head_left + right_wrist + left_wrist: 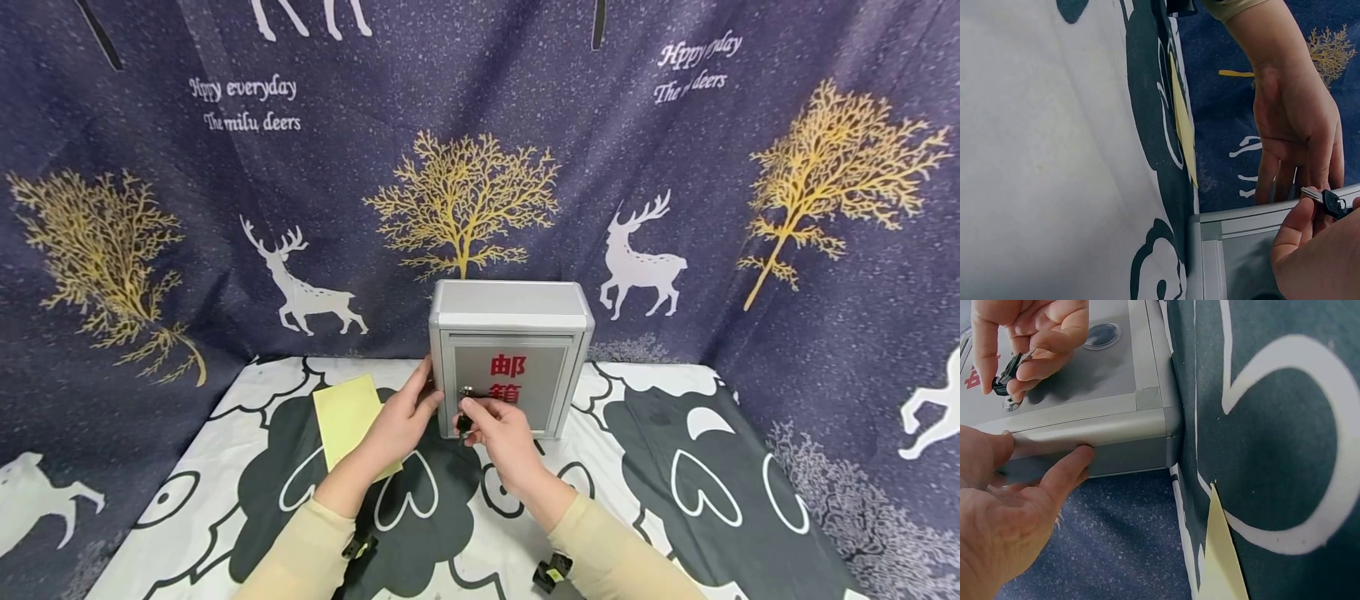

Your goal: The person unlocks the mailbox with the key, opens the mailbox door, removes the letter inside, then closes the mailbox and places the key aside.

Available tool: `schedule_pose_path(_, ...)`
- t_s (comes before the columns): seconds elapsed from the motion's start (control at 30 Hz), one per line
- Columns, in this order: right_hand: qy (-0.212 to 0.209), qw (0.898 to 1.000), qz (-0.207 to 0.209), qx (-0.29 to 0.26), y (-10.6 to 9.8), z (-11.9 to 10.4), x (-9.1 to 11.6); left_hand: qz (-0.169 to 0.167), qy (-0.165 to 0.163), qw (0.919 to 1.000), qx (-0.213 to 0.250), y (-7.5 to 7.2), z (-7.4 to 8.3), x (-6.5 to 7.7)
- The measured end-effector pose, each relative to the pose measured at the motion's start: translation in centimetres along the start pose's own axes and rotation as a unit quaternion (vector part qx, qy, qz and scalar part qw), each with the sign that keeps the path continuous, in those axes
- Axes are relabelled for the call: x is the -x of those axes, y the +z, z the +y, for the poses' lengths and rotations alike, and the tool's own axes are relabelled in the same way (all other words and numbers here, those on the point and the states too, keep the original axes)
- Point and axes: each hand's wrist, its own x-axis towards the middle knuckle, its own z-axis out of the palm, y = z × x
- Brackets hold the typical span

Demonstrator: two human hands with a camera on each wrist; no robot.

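Note:
A grey metal mailbox (512,302) with red characters stands upright on the table. Against its left side rests my left hand (405,421), fingers mostly extended; in the left wrist view that hand (1016,512) touches the side and front edge. My right hand (506,437) is in front of the door and pinches a small bunch of keys with black heads (464,423). A round lock (467,391) sits just above the fingertips. In the right wrist view, a metal key blade (1312,194) sticks out from the fingers. Whether a key is inside the lock, I cannot tell.
A yellow envelope-like paper (348,408) lies left of the mailbox, partly behind my left forearm. The table carries a black-and-white patterned cloth (675,467). Dark blue curtain fabric (480,83) with deer and trees hangs close behind and at both sides.

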Motion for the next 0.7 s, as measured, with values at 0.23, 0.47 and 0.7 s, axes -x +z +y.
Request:
schedule_pose_path(0.23,0.003,1.0,-0.003,-0.014,-0.01,0.16,-0.14,0.001,0.001,1.0,0.003,0.04,0.0,0.02)
schedule_pose_path(0.47,0.006,1.0,-0.006,-0.02,-0.03,0.1,-0.38,0.003,-0.003,1.0,0.0,0.0,-0.02,0.12)
schedule_pose_path(0.7,0.011,1.0,0.004,-0.005,-0.01,-0.31,-0.49,0.005,0.001,1.0,-0.005,0.0,0.04,0.05)
